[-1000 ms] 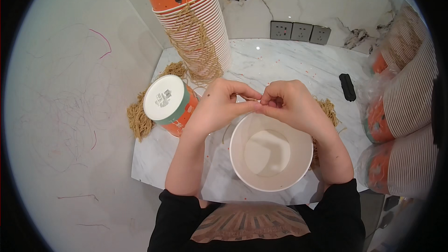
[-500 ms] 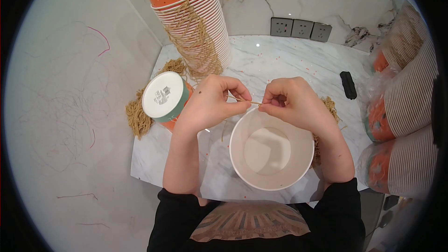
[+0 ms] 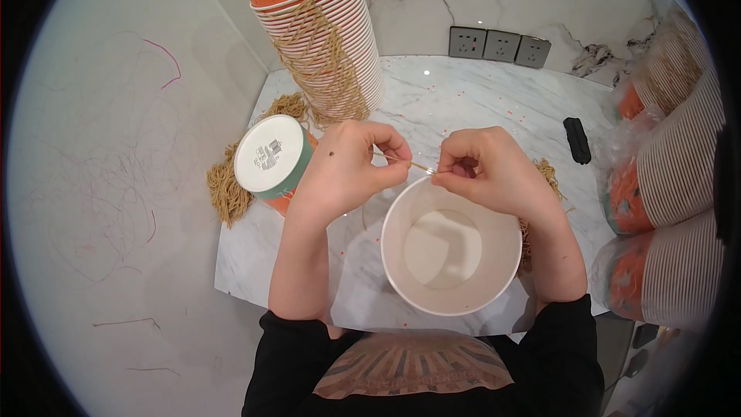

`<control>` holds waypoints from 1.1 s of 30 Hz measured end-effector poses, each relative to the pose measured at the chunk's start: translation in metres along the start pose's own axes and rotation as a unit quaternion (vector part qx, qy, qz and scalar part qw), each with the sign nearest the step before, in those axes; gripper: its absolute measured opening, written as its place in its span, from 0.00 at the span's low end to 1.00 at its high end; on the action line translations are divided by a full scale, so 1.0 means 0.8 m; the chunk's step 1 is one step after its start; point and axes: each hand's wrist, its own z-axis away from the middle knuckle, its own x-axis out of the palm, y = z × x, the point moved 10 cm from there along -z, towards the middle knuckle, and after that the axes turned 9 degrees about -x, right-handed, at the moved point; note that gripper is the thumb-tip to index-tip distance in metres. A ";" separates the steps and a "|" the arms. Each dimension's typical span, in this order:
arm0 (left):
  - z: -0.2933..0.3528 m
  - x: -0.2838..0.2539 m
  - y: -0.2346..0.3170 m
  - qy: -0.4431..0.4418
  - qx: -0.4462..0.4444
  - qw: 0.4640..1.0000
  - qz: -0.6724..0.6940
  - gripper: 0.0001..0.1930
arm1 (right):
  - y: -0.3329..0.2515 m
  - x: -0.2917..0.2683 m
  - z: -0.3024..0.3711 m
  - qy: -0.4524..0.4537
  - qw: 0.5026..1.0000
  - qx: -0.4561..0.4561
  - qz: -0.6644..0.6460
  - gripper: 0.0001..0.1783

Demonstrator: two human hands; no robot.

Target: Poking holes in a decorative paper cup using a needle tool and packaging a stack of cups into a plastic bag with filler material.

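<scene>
A thin tan cord (image 3: 421, 166) is stretched between my two hands above the far rim of an open white paper bucket (image 3: 451, 301). My left hand (image 3: 347, 170) pinches it between thumb and forefinger. My right hand (image 3: 494, 170) is closed at its other end, where a small shiny bit shows by the fingertips. The bucket stands upright under my right hand, with nothing visible inside. Beside my left wrist, an orange and green bucket (image 3: 270, 156) lies tipped, its white base turned up. Bundles of tan cords (image 3: 229, 189) lie next to it.
A tall stack of nested buckets (image 3: 370, 69) rises at the far left, draped with tan cords. More bucket stacks (image 3: 679, 162), partly in clear plastic, line the right side. A black object (image 3: 576, 140) lies near them. Dark sockets (image 3: 500, 46) sit on the back wall.
My hands have drawn slightly apart, so a little more cord shows between them. A shiny bit now glints at my right fingertips. The buckets have stayed in place.
</scene>
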 end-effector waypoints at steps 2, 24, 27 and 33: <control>0.001 -0.001 0.002 0.003 0.005 1.000 0.007 0.08 | 0.002 -0.001 0.000 0.012 1.000 -0.007 -0.018 0.09; -0.005 0.006 -0.008 -0.081 0.003 0.974 0.213 0.06 | -0.007 -0.013 -0.004 0.094 0.986 -0.029 -0.131 0.04; -0.005 0.009 -0.007 -0.088 0.001 0.974 0.211 0.05 | -0.007 -0.012 -0.004 0.094 0.988 -0.031 -0.123 0.05; -0.009 0.016 -0.005 -0.041 0.052 0.972 0.225 0.06 | -0.007 -0.009 -0.005 0.101 0.987 -0.046 -0.117 0.07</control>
